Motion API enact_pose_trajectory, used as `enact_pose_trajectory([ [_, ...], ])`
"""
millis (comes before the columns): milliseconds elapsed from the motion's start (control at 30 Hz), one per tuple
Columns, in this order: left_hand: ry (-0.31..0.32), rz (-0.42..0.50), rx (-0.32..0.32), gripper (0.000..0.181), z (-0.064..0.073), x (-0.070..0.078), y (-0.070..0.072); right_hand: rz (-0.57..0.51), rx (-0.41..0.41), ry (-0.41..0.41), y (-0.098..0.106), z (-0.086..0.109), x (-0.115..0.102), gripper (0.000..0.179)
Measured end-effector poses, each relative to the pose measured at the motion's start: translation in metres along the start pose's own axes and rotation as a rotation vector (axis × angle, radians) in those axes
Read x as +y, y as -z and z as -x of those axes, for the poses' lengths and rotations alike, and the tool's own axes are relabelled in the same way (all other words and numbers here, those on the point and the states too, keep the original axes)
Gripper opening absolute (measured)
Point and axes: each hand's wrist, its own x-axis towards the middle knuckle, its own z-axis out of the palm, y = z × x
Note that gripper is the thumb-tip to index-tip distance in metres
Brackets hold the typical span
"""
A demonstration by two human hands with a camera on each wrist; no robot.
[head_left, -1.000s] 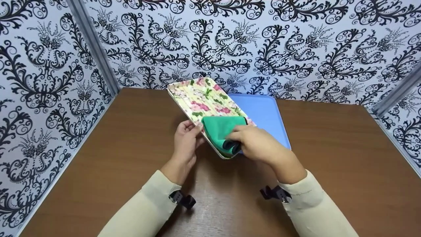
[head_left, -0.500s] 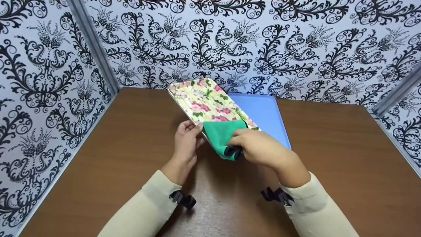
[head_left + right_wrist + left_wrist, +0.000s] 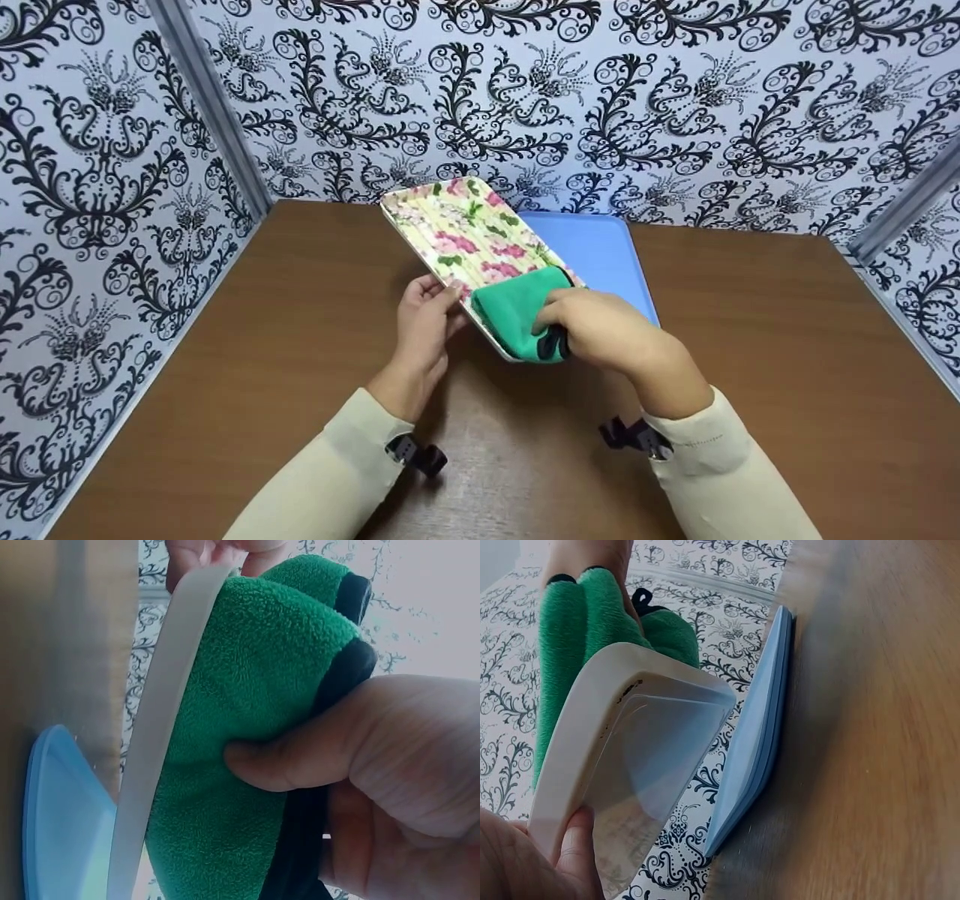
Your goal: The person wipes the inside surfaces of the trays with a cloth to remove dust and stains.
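A tray [image 3: 480, 232] with a pink and green flower print is held tilted above the table. My left hand [image 3: 421, 330] grips its left edge, thumb on the rim and fingers beneath. In the left wrist view the tray's pale, smooth underside [image 3: 652, 742] shows. A folded green cloth [image 3: 517, 307] with dark edging lies against the near end of the printed face. My right hand [image 3: 607, 326] holds this cloth and presses it onto the tray. The right wrist view shows the thumb [image 3: 277, 765] on the fluffy cloth; the other fingers are partly hidden.
Behind the printed tray, a light blue tray [image 3: 607, 255] rests on the brown wooden table [image 3: 757, 360], partly covered from view. Its edge looks layered in the left wrist view. Patterned black and white walls [image 3: 525, 97] stand behind and at both sides.
My right hand has slid the cloth down toward the tray's near corner, then back up and to the right. The left hand and the printed tray have stayed nearly still.
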Motion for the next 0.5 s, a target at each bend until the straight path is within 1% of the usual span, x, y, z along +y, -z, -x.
enact_pose_trajectory([
  [200, -0.005, -0.002, -0.003, 0.027, -0.001, 0.0, 0.0, -0.022, -0.009, -0.063, -0.004, -0.002, 0.016, 0.034],
  [267, -0.006, 0.001, -0.004, 0.027, -0.001, -0.001, 0.0, -0.021, -0.006, -0.07, -0.006, -0.002, 0.022, 0.034],
  [400, -0.005, 0.005, -0.006, 0.027, -0.001, -0.001, 0.0, 0.007, 0.009, -0.081, -0.01, -0.004, 0.032, 0.032],
  [500, -0.005, 0.005, -0.007, 0.027, -0.001, -0.001, 0.0, 0.033, 0.018, -0.107, -0.011, -0.004, 0.038, 0.031],
])
